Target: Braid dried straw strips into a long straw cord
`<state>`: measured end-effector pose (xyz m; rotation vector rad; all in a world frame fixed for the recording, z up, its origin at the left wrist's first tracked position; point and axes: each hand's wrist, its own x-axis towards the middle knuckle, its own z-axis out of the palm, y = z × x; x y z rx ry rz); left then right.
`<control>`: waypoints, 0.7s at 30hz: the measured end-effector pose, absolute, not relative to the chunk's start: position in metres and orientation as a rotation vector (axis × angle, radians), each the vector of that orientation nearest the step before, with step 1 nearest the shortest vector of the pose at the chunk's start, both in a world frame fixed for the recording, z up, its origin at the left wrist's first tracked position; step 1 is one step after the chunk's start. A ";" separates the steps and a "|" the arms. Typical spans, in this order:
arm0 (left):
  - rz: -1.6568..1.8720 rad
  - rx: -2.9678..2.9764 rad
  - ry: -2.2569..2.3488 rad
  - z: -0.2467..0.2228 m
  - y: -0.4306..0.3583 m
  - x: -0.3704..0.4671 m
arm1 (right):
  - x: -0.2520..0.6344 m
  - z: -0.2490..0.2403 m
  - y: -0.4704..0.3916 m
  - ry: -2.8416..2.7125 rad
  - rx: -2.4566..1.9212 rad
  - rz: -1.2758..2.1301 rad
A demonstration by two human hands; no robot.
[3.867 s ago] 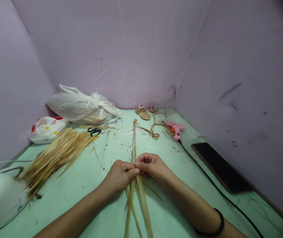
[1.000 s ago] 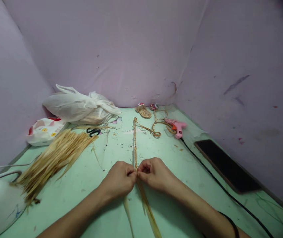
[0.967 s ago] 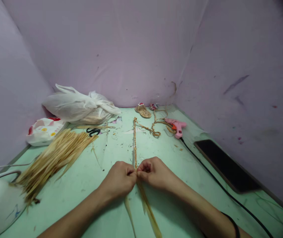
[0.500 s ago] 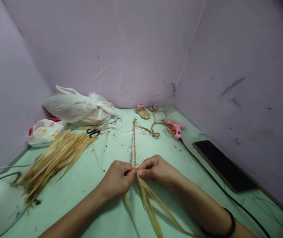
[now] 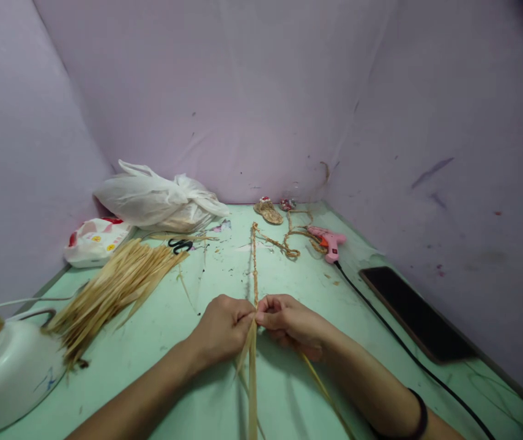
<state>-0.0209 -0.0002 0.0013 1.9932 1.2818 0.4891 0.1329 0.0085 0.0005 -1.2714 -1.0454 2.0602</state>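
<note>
A thin tan braid of dried plant strips runs straight away from me over the green table, its far part bending right into a loose coil. At its near end my left hand pinches the braid from the left, fingers closed. My right hand is closed too, its thumb and finger pinching at the same spot. Loose pale strips hang toward me from between the hands, and another strip comes out under my right hand. The exact grip of each fingertip is partly hidden.
On the left lie a bundle of dried strips, black-handled scissors, a tissue pack, a white plastic bag and a white pot. A pink glue gun, its black cord, and a phone are right. A woven sole sits behind.
The loose strips have shifted: one now passes under my right hand, while others hang straight down between the hands. The view has turned slightly left.
</note>
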 end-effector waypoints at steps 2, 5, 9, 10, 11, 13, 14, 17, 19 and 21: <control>0.466 1.929 1.188 0.002 0.003 -0.024 | 0.135 0.001 0.011 -1.133 -1.314 1.996; 0.431 1.651 1.040 0.003 0.008 -0.026 | 0.139 0.001 0.014 -1.225 -1.317 1.920; 0.429 1.434 1.030 0.001 0.012 -0.024 | 0.141 0.001 0.015 -1.220 -1.270 1.911; 0.440 1.429 1.053 0.001 0.012 -0.024 | 0.141 0.001 0.015 -1.212 -1.267 1.910; 0.454 1.431 1.073 0.000 0.012 -0.023 | 0.140 0.000 0.014 -1.202 -1.265 1.913; 0.484 1.456 1.098 -0.003 0.012 -0.023 | 0.139 -0.001 0.013 -1.171 -1.257 1.921; 0.492 1.482 1.105 -0.004 0.012 -0.023 | 0.138 -0.002 0.012 -1.149 -1.256 1.928; 0.484 1.566 1.129 -0.005 0.012 -0.023 | 0.138 -0.003 0.012 -1.100 -1.275 1.955; 0.487 1.590 1.152 -0.006 0.011 -0.023 | 0.139 -0.002 0.013 -1.104 -1.258 1.970; 0.486 1.593 1.165 -0.005 0.011 -0.023 | 0.139 -0.002 0.014 -1.122 -1.223 1.984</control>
